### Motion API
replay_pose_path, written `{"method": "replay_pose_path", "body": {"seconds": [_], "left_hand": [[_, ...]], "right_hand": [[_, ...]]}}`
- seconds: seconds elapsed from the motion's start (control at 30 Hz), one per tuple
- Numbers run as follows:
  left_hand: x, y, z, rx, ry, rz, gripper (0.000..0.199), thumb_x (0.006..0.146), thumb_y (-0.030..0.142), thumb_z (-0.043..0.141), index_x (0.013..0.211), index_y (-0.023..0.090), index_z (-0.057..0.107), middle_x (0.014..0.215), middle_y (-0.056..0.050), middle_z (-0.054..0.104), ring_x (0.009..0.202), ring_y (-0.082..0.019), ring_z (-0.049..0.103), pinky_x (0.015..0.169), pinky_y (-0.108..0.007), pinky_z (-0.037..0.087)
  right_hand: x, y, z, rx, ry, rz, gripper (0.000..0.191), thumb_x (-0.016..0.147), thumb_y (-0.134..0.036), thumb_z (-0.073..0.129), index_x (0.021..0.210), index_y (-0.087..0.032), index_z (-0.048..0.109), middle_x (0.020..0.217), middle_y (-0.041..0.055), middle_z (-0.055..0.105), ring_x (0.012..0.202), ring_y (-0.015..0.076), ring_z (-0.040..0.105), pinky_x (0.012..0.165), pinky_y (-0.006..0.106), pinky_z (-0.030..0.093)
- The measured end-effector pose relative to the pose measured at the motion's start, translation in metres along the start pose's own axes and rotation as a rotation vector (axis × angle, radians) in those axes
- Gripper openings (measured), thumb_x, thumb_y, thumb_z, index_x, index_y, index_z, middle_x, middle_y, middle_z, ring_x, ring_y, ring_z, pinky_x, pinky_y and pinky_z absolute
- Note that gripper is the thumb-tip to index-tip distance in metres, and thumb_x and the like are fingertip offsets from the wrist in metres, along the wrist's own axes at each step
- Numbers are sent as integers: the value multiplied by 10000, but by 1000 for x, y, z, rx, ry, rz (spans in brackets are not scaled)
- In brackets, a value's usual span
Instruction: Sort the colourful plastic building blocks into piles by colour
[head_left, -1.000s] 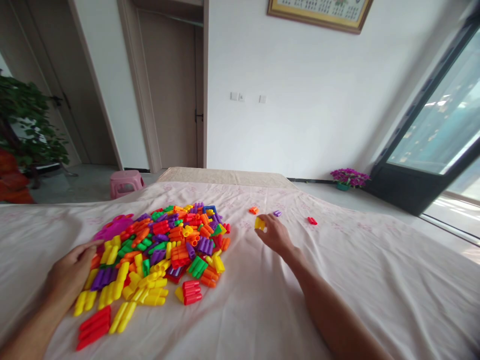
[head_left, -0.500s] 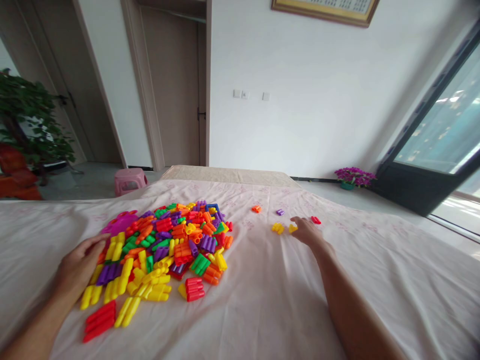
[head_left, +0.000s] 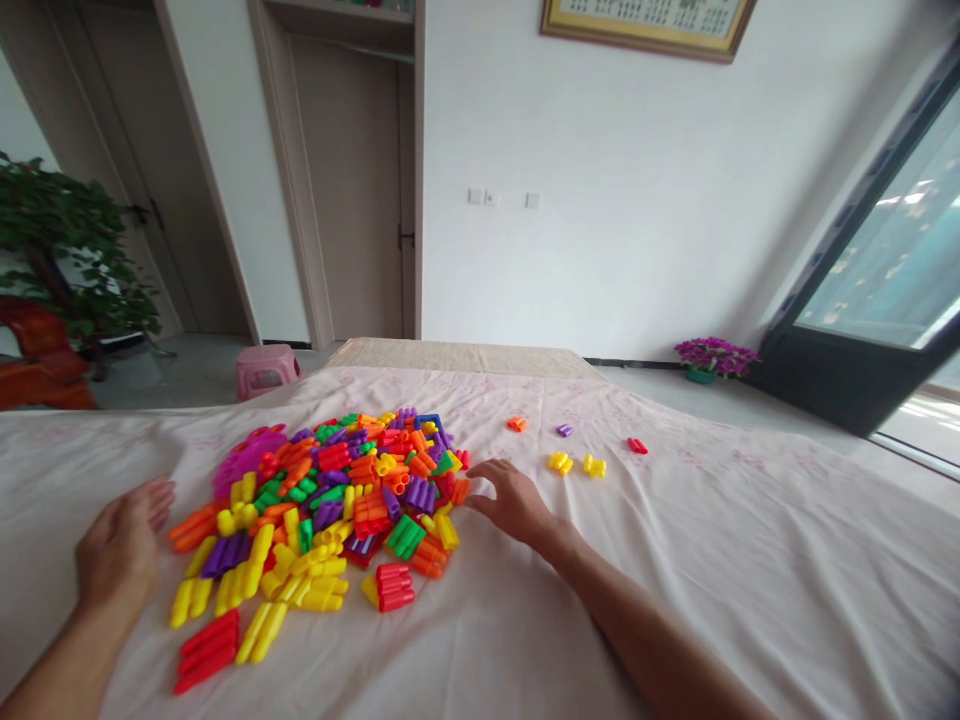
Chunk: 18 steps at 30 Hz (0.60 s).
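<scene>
A heap of colourful plastic blocks (head_left: 330,500) lies on the cloth-covered table (head_left: 495,620), left of centre. My left hand (head_left: 124,545) is just left of the heap, fingers stretched out, holding nothing. At the heap's right edge is my right hand (head_left: 510,500), thumb and fingers apart, close to orange and red blocks, with nothing visible between them. Apart from the heap, to the right, lie two yellow blocks (head_left: 595,466), an orange block (head_left: 517,424), a purple block (head_left: 565,430) and a red block (head_left: 637,446). A magenta piece (head_left: 247,455) sits at the heap's back left.
Beyond the table stand a pink stool (head_left: 266,368) and a potted plant (head_left: 67,240) at the left. Magenta flowers (head_left: 716,355) are on the floor at the right, near a glazed door (head_left: 885,240). A red wooden chair (head_left: 37,350) is at far left.
My right hand has moved left from the scattered blocks to the heap, and a yellow block it was touching now lies free. My left hand has drawn back left, away from the heap.
</scene>
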<state>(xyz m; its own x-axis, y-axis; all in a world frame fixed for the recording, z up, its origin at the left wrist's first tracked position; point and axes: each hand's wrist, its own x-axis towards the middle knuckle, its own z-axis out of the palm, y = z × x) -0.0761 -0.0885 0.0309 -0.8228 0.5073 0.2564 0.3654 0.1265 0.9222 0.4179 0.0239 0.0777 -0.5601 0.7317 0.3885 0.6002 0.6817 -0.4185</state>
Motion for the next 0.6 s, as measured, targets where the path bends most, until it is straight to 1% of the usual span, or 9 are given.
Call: {"method": "replay_pose_path", "body": {"seconds": [0.07, 0.1, 0.2, 0.3, 0.4, 0.47, 0.53, 0.6], "left_hand": [[2, -4, -1, -125, 59, -111, 579, 867, 340, 414, 1348, 33, 517, 1290, -211, 623, 1100, -251, 655, 907, -361, 552], [2, -5, -1, -174, 61, -140, 573, 848, 340, 466, 1336, 49, 540, 1279, -201, 632, 1104, -257, 652, 911, -366, 549], [-1, -6, 1, -97, -3, -112, 543, 798, 379, 569, 1276, 125, 613, 1209, -141, 679, 1100, -263, 653, 898, -366, 552], [-3, -5, 2, -30, -30, -108, 503, 753, 392, 604, 1197, 166, 666, 1115, -96, 717, 1062, -259, 670, 890, -369, 555], [-4, -1, 2, -22, -30, -108, 486, 741, 391, 593, 1160, 160, 679, 1099, -87, 724, 1064, -253, 672, 943, -380, 531], [-5, 2, 0, 41, -55, -84, 475, 757, 397, 567, 1149, 155, 681, 1119, -90, 721, 1083, -257, 665, 983, -394, 505], [-6, 5, -1, 118, -80, -57, 461, 769, 405, 547, 1128, 152, 687, 1133, -93, 719, 1097, -267, 657, 1009, -413, 485], [-7, 6, -2, 165, -97, -39, 454, 773, 417, 539, 1113, 156, 690, 1142, -91, 717, 1103, -273, 654, 1019, -422, 475]], "right_hand": [[1, -5, 10, -40, 0, 16, 369, 793, -413, 755, 1113, -246, 679, 1079, 70, 710, 1016, 247, 632, 891, 364, 488], [2, -6, 14, -63, -8, 24, 346, 786, -399, 760, 1088, -246, 687, 1046, 66, 716, 998, 247, 631, 879, 359, 486], [5, -7, 19, -107, -32, 35, 225, 792, -324, 739, 1000, -248, 700, 962, 45, 723, 948, 227, 627, 853, 330, 476], [7, 1, 12, -109, 18, 77, 155, 842, -236, 641, 989, -239, 691, 934, 36, 721, 921, 199, 626, 828, 298, 468], [10, 18, -1, -79, 121, 204, 224, 851, -133, 540, 1001, -222, 680, 950, 33, 712, 849, 165, 636, 780, 277, 473], [10, 29, -6, -48, 155, 255, 245, 830, -113, 538, 1001, -219, 680, 982, 34, 704, 828, 159, 641, 764, 280, 484], [9, 34, -6, -12, 136, 205, 230, 830, -139, 569, 1005, -228, 688, 1009, 34, 704, 885, 173, 643, 793, 293, 494], [8, 31, 1, 25, 77, 66, 227, 840, -182, 609, 1041, -242, 694, 1058, 32, 709, 986, 191, 631, 874, 313, 486]]}}
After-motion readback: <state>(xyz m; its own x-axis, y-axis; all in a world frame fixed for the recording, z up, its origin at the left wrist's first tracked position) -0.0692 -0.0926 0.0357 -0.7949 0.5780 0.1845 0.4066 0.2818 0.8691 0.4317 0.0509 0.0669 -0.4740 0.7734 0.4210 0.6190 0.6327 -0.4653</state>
